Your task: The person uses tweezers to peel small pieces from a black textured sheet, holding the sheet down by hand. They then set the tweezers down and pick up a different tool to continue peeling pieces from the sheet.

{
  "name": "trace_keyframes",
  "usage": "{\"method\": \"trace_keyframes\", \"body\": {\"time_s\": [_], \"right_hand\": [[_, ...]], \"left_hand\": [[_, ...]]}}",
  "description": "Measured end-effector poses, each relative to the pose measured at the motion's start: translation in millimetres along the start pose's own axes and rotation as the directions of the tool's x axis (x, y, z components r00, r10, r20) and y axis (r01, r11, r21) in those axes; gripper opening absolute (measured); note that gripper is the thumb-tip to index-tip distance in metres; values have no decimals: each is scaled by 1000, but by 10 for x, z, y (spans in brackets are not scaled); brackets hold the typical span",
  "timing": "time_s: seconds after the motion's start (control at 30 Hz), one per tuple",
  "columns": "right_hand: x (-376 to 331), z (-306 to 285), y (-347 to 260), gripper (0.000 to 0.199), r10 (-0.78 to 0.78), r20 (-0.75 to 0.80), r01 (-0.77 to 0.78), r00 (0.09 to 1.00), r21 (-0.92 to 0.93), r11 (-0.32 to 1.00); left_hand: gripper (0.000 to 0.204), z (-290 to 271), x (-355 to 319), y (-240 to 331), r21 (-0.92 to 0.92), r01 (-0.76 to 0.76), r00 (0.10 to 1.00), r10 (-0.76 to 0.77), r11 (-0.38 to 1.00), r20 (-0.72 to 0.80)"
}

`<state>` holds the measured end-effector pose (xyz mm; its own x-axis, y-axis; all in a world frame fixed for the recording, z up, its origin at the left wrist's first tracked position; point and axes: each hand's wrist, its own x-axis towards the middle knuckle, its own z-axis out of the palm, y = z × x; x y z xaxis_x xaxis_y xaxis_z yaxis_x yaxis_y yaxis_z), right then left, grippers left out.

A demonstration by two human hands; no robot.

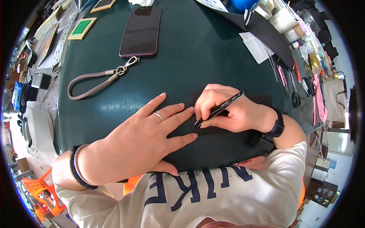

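A flat dark rectangular piece (262, 100), its material unclear, lies near the front of the dark green table, with a row of small marks along its left edge. My left hand (146, 133) is palm down with fingers spread, fingertips touching that left edge. Over the piece, my right hand (228, 108) grips slim black tweezers (224, 106) with pale lettering, slanted so the tip points down and left toward the marked edge. The curled fingers partly cover both the tweezers and the piece. Whether the tip pinches anything is too small to tell.
A phone (141, 32) with a braided wrist strap (91, 89) lies at the back left, beyond my left hand. Silver tweezers (272, 65), a pink-handled tool (282, 78) and black-handled scissors (295, 98) line the right side. A green-and-cream square (81, 28) rests at the far left.
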<state>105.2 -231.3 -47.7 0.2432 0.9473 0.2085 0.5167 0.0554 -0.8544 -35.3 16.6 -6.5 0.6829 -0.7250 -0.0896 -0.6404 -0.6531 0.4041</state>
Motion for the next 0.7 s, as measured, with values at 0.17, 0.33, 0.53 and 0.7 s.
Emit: {"method": "trace_keyframes", "body": {"time_s": [0.17,0.33,0.53,0.7], "right_hand": [[-35,-14,-21,29,133,16,-134,991,165,977],[4,20,11,29,-28,12,28,1000,-1,1000],[-27,-22,-4,29,64,28,-66,998,85,994],[-21,-15,-15,28,58,5,-58,998,92,994]], "left_hand": [[76,1,-1,-7,2,-5,1000,5,1000,-9],[76,-9,4,-8,-6,-2,1000,2,1000,4],[76,-3,0,-6,-7,-3,1000,3,1000,-8],[76,-6,0,-2,-12,0,1000,0,1000,-7]]}}
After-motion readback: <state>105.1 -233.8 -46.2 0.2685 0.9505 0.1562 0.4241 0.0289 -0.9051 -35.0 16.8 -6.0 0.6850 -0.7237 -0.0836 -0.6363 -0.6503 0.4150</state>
